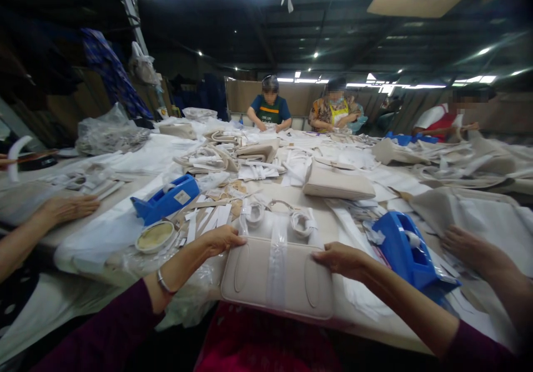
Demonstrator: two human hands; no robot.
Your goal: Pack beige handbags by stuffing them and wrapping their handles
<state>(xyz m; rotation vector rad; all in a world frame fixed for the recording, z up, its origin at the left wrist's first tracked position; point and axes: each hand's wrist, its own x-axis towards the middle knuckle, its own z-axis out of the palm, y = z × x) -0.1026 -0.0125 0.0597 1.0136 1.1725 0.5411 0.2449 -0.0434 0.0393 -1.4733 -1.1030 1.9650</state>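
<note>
A beige handbag [254,272] lies at the table's front edge, its near side hanging slightly over. A strip of clear plastic film [277,272] runs down its middle. Two wrapped white strap coils [302,223] rest along its far edge, one on each side. My left hand [220,240] grips the bag's upper left corner between thumb and fingers. At the upper right corner, my right hand [339,256] holds it the same way. Fingers under the bag are partly hidden.
Blue tape dispensers stand left [169,199] and right [410,250]. Near the left one is a round tub [155,236] among paper strips. Another beige bag [337,180] lies ahead. Co-workers' hands rest at far left [69,208] and far right [466,247]; several people sit across the table.
</note>
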